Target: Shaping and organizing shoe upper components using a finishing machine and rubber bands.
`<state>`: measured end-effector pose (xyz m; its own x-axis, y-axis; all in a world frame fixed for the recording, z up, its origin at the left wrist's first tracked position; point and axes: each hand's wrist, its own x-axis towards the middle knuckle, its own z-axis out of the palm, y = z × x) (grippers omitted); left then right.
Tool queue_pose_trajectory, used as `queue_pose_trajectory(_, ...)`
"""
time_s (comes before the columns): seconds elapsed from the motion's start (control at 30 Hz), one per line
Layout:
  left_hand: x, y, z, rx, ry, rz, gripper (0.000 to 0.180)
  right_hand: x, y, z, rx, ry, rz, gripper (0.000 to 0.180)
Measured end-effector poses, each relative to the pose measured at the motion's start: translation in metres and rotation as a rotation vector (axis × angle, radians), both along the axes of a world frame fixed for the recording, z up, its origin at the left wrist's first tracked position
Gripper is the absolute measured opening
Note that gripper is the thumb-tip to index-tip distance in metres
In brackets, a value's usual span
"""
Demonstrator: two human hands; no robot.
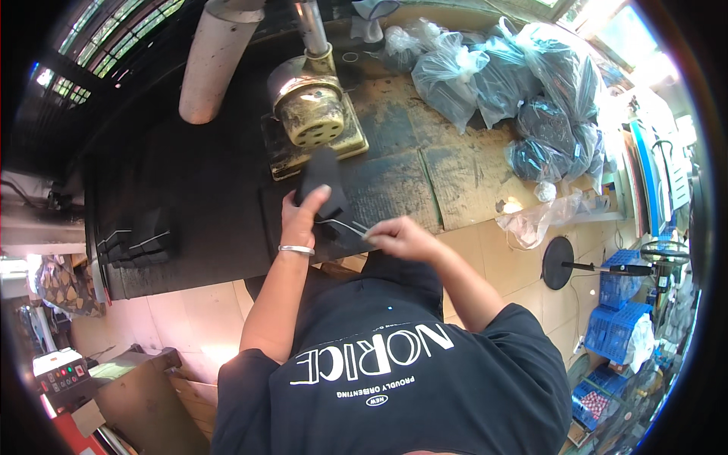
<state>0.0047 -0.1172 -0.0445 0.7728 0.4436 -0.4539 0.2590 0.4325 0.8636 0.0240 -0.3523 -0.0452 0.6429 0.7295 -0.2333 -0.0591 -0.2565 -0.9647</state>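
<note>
My left hand [300, 218] grips a flat, dark, rounded piece [321, 173], its thumb lying on top. That piece tilts over the near edge of the work table, close below a worn cream-yellow machine head [309, 114]. From its lower edge a thin pale strip or wire [343, 222] runs right. My right hand [408, 238] is closed in a pinch at the far end of that strip. Whether the strip is a loose band or a slim tool, I cannot tell. The fingers under the dark piece are hidden.
Dark blocks with pale lines [140, 241] sit at the table's left. A grey duct pipe [216, 68] hangs beside the machine. Tied plastic bags [485, 76] of dark material fill the back right. Blue crates [618, 326] and a round black stand [557, 263] are on the floor at right.
</note>
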Motion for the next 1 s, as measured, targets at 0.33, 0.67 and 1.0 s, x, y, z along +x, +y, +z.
queue_pose_trajectory(0.33, -0.009, -0.001, 0.024, -0.193, -0.246, -0.108, 0.065, 0.034, -0.028, -0.006, -0.337, -0.786, -0.192, 0.012)
queue_pose_trajectory(0.67, -0.012, -0.034, -0.013, 1.481, -0.290, -0.796, 0.103, 0.091, -0.041, 0.001, -0.117, -0.648, -0.351, 0.022)
queue_pose_trajectory(1.0, -0.014, -0.038, -0.021, 1.396, -0.284, -0.800, 0.104, 0.088, 0.026, -0.018, -0.325, -0.672, -0.072, 0.034)
